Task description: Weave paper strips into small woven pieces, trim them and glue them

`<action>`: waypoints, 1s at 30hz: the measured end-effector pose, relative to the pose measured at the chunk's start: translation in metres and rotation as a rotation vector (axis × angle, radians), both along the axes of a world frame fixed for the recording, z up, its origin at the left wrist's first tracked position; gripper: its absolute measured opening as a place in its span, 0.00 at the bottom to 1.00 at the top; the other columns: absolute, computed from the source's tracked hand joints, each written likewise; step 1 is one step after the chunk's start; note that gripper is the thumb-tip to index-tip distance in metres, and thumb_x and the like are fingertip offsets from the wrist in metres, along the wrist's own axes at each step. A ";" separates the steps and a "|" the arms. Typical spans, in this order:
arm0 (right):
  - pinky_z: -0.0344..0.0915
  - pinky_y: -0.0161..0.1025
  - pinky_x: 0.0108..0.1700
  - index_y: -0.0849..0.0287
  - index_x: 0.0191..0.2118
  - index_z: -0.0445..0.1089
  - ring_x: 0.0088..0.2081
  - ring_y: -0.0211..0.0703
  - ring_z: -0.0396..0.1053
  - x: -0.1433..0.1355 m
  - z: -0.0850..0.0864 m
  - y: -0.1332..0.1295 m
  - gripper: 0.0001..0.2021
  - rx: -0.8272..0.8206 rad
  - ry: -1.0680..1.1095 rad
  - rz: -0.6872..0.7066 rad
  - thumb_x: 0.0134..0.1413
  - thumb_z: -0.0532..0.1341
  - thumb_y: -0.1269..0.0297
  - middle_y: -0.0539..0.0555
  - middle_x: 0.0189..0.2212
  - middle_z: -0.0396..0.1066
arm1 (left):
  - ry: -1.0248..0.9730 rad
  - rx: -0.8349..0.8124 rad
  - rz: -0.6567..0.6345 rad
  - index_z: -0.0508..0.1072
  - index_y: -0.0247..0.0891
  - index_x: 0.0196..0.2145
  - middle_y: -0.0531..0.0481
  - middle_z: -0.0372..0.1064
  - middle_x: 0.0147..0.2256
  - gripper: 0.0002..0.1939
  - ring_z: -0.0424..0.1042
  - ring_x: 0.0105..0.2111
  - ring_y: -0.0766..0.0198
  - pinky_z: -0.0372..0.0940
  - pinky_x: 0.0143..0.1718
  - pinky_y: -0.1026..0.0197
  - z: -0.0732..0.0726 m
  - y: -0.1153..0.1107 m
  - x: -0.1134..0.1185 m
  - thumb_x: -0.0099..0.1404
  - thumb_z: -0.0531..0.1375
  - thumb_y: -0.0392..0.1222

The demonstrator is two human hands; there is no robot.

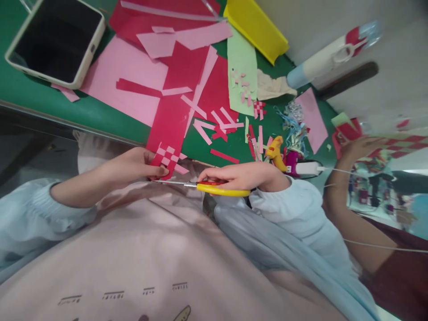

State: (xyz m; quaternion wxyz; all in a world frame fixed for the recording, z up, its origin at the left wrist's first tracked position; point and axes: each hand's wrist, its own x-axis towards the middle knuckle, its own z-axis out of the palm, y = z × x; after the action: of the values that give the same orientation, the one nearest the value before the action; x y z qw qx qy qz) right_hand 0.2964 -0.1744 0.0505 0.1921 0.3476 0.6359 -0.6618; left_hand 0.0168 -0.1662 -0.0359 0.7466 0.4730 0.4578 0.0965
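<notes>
My left hand pinches the lower end of a long red paper strip, which has pink strips woven through it in a checker pattern. My right hand is closed round yellow and red scissors. The scissor blades point left and lie at the bottom edge of the woven paper, just below my left fingertips. Above the hands, the upper part of the red strip rests on pink and red sheets on the green table.
A phone lies at the upper left. Loose paper strips, a yellow tray, a yellow glue gun, a bottle and a white plug with a cable are around. Another person's arm reaches in at right.
</notes>
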 end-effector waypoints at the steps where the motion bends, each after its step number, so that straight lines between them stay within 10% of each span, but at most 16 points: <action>1: 0.66 0.36 0.47 0.62 0.60 0.63 0.46 0.42 0.70 0.000 0.001 0.000 0.22 0.005 0.000 0.008 0.65 0.55 0.56 0.58 0.49 0.73 | -0.014 -0.011 0.026 0.80 0.34 0.27 0.48 0.76 0.26 0.15 0.71 0.29 0.63 0.63 0.29 0.64 0.001 -0.002 0.000 0.47 0.71 0.50; 11: 0.65 0.35 0.51 0.60 0.61 0.63 0.50 0.43 0.72 -0.006 0.009 -0.009 0.22 0.076 -0.028 0.121 0.66 0.54 0.56 0.60 0.54 0.72 | -0.071 0.024 0.188 0.74 0.36 0.22 0.52 0.71 0.23 0.14 0.66 0.24 0.69 0.61 0.26 0.67 -0.001 0.000 -0.009 0.50 0.71 0.49; 19: 0.68 0.39 0.50 0.57 0.64 0.59 0.51 0.47 0.71 0.044 0.040 -0.029 0.25 0.223 -0.183 -0.194 0.66 0.53 0.52 0.60 0.56 0.71 | -0.019 -0.002 0.224 0.74 0.35 0.23 0.52 0.68 0.22 0.16 0.62 0.22 0.71 0.57 0.24 0.66 0.002 0.008 -0.015 0.48 0.73 0.49; 30: 0.68 0.53 0.50 0.67 0.65 0.60 0.52 0.63 0.72 0.024 -0.026 -0.027 0.28 0.968 -0.725 -0.589 0.63 0.58 0.58 0.70 0.55 0.70 | 0.109 -0.132 0.226 0.69 0.36 0.18 0.57 0.60 0.14 0.17 0.56 0.16 0.76 0.46 0.19 0.65 -0.014 0.003 -0.012 0.52 0.68 0.48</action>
State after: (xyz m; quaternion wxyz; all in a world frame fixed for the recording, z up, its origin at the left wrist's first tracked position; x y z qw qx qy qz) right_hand 0.3201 -0.2010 0.0246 0.0273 0.7535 0.6349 -0.1684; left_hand 0.0045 -0.1634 -0.0498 0.7345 0.3729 0.5532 0.1240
